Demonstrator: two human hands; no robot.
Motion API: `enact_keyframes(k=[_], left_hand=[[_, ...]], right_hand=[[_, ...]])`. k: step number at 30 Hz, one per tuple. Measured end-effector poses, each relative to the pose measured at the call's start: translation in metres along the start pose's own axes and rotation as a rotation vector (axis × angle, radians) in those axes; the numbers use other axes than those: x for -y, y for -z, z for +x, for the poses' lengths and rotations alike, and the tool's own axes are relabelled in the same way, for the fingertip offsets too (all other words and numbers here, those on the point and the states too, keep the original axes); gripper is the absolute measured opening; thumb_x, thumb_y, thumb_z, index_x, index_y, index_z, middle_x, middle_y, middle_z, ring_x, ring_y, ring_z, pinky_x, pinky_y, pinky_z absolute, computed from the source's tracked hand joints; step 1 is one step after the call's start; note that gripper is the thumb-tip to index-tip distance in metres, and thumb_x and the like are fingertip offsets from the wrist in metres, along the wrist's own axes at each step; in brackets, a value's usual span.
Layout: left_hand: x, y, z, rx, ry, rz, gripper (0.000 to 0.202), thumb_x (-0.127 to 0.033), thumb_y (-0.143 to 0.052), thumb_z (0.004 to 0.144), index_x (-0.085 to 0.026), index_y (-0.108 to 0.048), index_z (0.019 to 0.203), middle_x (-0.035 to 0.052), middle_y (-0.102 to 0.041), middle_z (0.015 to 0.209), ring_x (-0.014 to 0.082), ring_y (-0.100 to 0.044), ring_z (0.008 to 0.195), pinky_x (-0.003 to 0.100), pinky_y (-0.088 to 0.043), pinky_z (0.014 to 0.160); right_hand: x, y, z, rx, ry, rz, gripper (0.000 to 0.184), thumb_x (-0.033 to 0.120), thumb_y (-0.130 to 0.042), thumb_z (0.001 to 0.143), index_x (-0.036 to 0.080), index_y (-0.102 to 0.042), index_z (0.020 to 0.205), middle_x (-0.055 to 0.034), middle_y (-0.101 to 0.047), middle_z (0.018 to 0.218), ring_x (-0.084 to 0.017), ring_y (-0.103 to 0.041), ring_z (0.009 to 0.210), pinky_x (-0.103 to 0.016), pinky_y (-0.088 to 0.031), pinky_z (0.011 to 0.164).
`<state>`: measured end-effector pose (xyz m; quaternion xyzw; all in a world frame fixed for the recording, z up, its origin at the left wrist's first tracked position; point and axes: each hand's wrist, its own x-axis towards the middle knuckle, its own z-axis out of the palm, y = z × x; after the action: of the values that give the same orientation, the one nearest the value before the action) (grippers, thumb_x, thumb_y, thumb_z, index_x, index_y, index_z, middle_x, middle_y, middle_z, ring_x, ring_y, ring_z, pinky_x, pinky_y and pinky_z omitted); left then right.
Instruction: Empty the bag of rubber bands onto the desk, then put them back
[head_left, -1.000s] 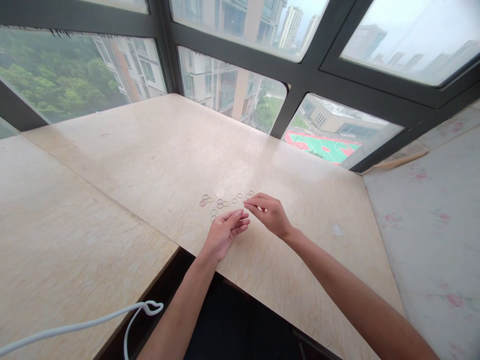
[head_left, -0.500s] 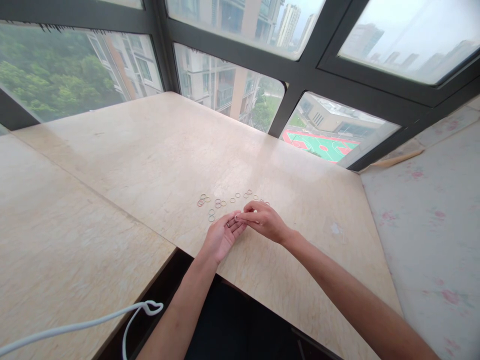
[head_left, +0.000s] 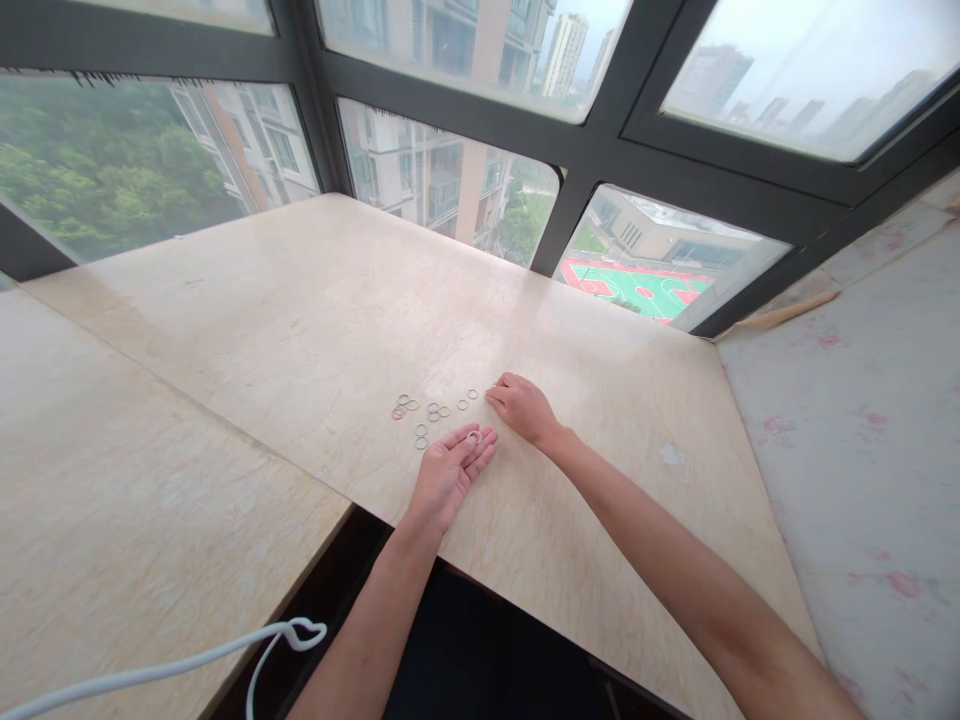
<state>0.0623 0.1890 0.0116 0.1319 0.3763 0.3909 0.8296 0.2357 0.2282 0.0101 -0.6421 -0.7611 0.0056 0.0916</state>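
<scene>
My left hand [head_left: 450, 473] is turned palm up near the table's front edge. Its thumb presses a thin pale ring [head_left: 474, 437] against the fingers; whether there is more than one ring is too small to tell. Beyond it to the right, my right hand [head_left: 523, 405] reaches palm down to the table, fingertips pinched together where small rings lie. What is between those fingertips is hidden. Several thin coloured rings lie left of it: a cluster [head_left: 398, 412], an overlapping group [head_left: 433, 417], a greenish pair [head_left: 421, 443] and a single ring [head_left: 472, 394].
A pale marbled tabletop [head_left: 247, 320] extends to the dark window frames [head_left: 570, 160]. At right, a small clear-and-white scrap [head_left: 671, 454] lies near the floral wall [head_left: 847, 420]. A white cable [head_left: 150, 655] crosses the lower left, by the dark gap at the table's edge.
My right hand has moved away from my left palm, forward to the rings on the table. My left thumb has closed over the pale ring. The view has shifted slightly.
</scene>
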Motion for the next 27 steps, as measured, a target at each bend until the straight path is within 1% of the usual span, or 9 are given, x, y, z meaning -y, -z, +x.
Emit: enact_keyframes(k=[4,8,11,15,19,21,23,24,27], left_hand=[[0.000,0.000,0.000,-0.011,-0.018,-0.010,0.022,0.000,-0.058,0.084,-0.002,-0.057,0.106,0.0231,-0.065,0.108,0.0254,-0.067,0.101,0.032,-0.056,0.091],[0.001,0.000,0.000,-0.012,-0.046,-0.041,0.022,0.000,-0.058,0.083,-0.002,-0.058,0.105,0.0242,-0.065,0.108,0.0261,-0.067,0.101,0.033,-0.056,0.093],[0.002,0.000,0.000,-0.007,-0.048,-0.057,0.021,-0.001,-0.057,0.083,-0.001,-0.058,0.104,0.0249,-0.065,0.107,0.0269,-0.067,0.100,0.035,-0.056,0.093],[0.004,-0.001,-0.001,-0.020,-0.075,-0.061,0.024,-0.001,-0.058,0.082,-0.002,-0.057,0.105,0.0243,-0.065,0.107,0.0272,-0.066,0.101,0.035,-0.055,0.093],[0.006,0.001,-0.004,-0.012,-0.100,-0.071,0.026,-0.001,-0.059,0.081,-0.001,-0.057,0.107,0.0255,-0.065,0.108,0.0282,-0.065,0.103,0.034,-0.054,0.093],[0.007,0.002,-0.004,-0.004,-0.097,-0.082,0.024,-0.002,-0.058,0.082,-0.001,-0.057,0.106,0.0250,-0.065,0.107,0.0281,-0.065,0.103,0.034,-0.054,0.093],[0.007,0.003,-0.004,0.003,-0.096,-0.103,0.021,-0.005,-0.057,0.084,-0.002,-0.058,0.104,0.0242,-0.065,0.105,0.0284,-0.065,0.103,0.036,-0.054,0.093],[0.007,0.003,-0.003,0.006,-0.096,-0.117,0.019,-0.008,-0.057,0.085,-0.002,-0.059,0.103,0.0240,-0.066,0.105,0.0287,-0.065,0.103,0.037,-0.054,0.093],[0.008,0.003,0.000,-0.002,-0.099,-0.154,0.016,-0.011,-0.055,0.087,-0.002,-0.061,0.099,0.0211,-0.067,0.099,0.0260,-0.067,0.096,0.036,-0.055,0.090]], right_hand=[[0.001,0.006,0.000,0.054,0.086,-0.192,0.024,0.019,-0.048,0.095,0.012,-0.068,0.083,-0.0110,-0.062,0.092,-0.019,-0.053,0.085,-0.030,-0.035,0.074],[-0.001,0.012,-0.007,0.091,0.110,-0.221,0.027,0.020,-0.045,0.097,0.012,-0.067,0.085,-0.0106,-0.062,0.093,-0.018,-0.054,0.085,-0.030,-0.034,0.073],[0.000,0.020,-0.010,0.179,0.140,-0.265,0.027,0.018,-0.044,0.097,0.013,-0.067,0.084,-0.0110,-0.063,0.093,-0.019,-0.056,0.086,-0.030,-0.035,0.071],[0.009,0.027,0.000,0.301,0.116,-0.308,0.023,0.009,-0.045,0.090,0.010,-0.068,0.089,-0.0145,-0.065,0.094,-0.023,-0.060,0.089,-0.032,-0.037,0.069],[0.012,0.030,0.012,0.336,0.089,-0.259,0.017,0.013,-0.052,0.085,0.009,-0.069,0.088,-0.0155,-0.066,0.095,-0.024,-0.062,0.087,-0.030,-0.038,0.066],[0.011,0.032,0.012,0.345,0.066,-0.229,0.015,0.016,-0.054,0.084,0.011,-0.069,0.085,-0.0130,-0.067,0.094,-0.022,-0.062,0.084,-0.028,-0.037,0.064],[0.011,0.035,0.006,0.331,0.042,-0.127,0.013,0.018,-0.055,0.084,0.014,-0.068,0.082,-0.0081,-0.068,0.091,-0.017,-0.060,0.080,-0.025,-0.037,0.062],[0.012,0.036,0.001,0.309,0.030,-0.018,0.011,0.018,-0.056,0.083,0.014,-0.067,0.081,-0.0057,-0.067,0.089,-0.014,-0.059,0.077,-0.023,-0.037,0.062],[0.017,0.040,-0.016,0.210,0.020,0.431,0.007,0.018,-0.060,0.081,0.014,-0.065,0.078,-0.0013,-0.064,0.078,-0.010,-0.053,0.070,-0.020,-0.038,0.064]])
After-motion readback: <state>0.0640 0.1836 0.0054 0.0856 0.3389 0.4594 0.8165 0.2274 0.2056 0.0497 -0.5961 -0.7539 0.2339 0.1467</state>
